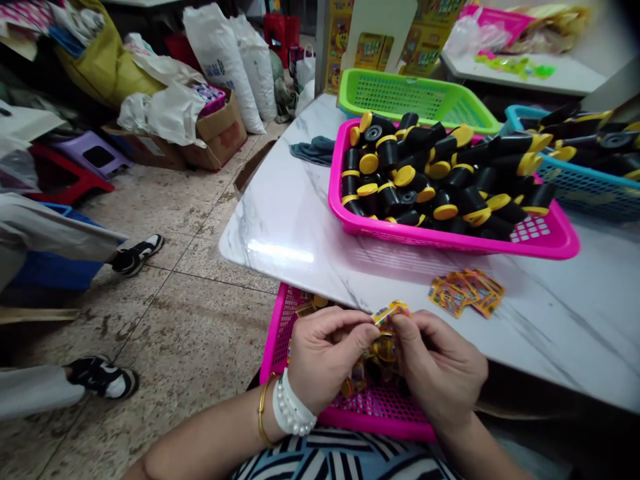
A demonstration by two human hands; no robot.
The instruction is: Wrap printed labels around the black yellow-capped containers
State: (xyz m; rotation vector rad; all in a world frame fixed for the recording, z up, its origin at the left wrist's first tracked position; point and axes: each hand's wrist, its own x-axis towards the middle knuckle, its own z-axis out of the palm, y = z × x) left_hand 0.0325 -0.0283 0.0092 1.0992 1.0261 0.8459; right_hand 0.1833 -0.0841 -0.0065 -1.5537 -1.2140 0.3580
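Head view: left hand point(327, 353) and right hand point(443, 363) both pinch a printed label point(393, 312); uneven pulling could crease it

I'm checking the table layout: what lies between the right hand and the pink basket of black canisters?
In the head view, a spread of orange cards lies on the white tabletop between the right hand and that pink basket.
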